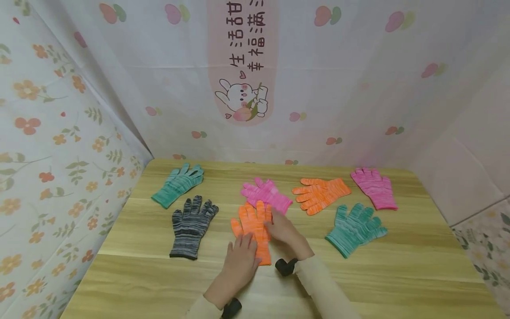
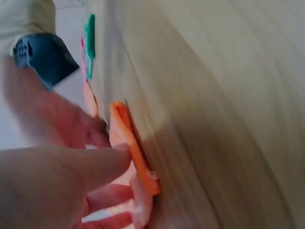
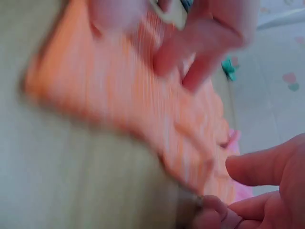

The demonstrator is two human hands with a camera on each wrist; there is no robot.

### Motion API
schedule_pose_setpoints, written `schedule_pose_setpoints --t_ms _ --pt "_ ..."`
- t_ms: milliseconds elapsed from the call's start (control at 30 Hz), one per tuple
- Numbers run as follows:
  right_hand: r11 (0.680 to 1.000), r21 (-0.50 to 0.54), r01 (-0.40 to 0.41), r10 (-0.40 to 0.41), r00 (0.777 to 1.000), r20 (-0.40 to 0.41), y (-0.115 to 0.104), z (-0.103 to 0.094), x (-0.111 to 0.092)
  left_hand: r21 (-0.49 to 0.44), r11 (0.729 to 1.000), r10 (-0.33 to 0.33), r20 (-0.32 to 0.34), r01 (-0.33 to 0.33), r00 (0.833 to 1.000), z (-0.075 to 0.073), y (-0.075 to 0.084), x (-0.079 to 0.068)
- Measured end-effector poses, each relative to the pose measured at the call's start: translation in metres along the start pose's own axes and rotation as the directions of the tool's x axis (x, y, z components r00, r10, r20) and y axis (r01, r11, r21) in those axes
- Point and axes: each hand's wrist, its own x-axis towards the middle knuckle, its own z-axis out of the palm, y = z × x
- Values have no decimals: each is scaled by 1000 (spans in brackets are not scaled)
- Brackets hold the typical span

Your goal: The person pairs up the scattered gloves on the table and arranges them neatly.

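An orange knit glove lies in front of me, its fingers pointing away and its cuff toward me. My left hand rests on the left side of this glove; its thumb touches the fabric near the cuff in the left wrist view. At the opposite edge, my right hand pinches the glove near its fingers, with the right thumb and curled fingertips close about the fabric in the right wrist view. Behind it, a pink glove lies partly covered by the orange fingertips.
A grey-black glove and a green glove lie to the left. On the right are a second orange glove, another green glove and another pink glove. Patterned curtains border the wooden table.
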Motion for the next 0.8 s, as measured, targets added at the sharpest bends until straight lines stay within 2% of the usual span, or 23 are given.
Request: schedule_pose_setpoints --t_ms 167,267,367,500,633,733,800 --pt "983 -138 -121 124 992 16 8 -14 13 -118 993 -15 38 20 999 -3 -15 2" --pt "973 -167 -162 170 985 35 10 -23 25 -199 979 -29 70 43 997 -4 -21 2" --pt "970 -161 -183 195 979 63 13 -31 34 -243 968 -39 79 58 996 -2 -24 2" --pt "971 -128 -200 213 972 99 17 -37 40 -269 961 -59 50 71 997 2 -28 1" --pt "991 -40 -131 135 984 115 19 -37 33 -282 954 -104 4 101 995 1 -30 -1" --pt "1000 -8 -10 11 992 122 20 -34 21 -278 954 -121 -10 113 993 -1 -32 -1" --pt "998 -27 53 -50 991 127 20 -32 12 -275 955 -120 -7 113 993 -2 -32 -2"
